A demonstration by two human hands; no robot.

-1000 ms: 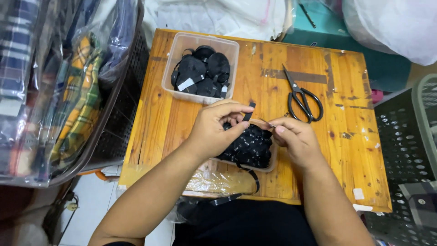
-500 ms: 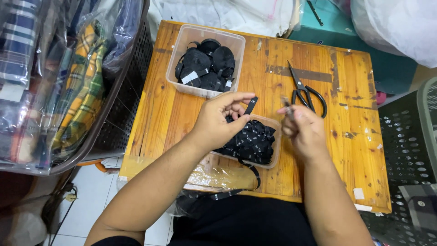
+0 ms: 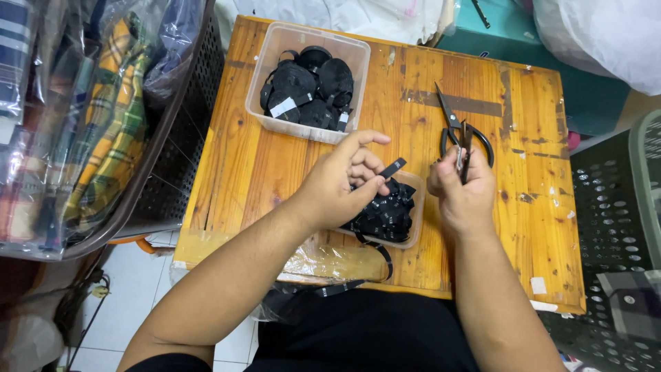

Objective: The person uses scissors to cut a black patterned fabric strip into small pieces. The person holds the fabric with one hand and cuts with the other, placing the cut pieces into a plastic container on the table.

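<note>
The left hand (image 3: 337, 189) pinches a short black ribbon strip (image 3: 392, 167); the right hand (image 3: 460, 193) is closed around what seems a thin dark tool (image 3: 465, 148), above the wooden bench (image 3: 234, 172).

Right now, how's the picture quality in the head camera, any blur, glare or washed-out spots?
Head view: even, soft light, with only faint shadows under the hands; the wooden table and the scissors are sharp; the left hand and its small black strip are clear, the right hand slightly soft; the white bags at the top are washed out; the clear plastic at left shows glare.
</note>
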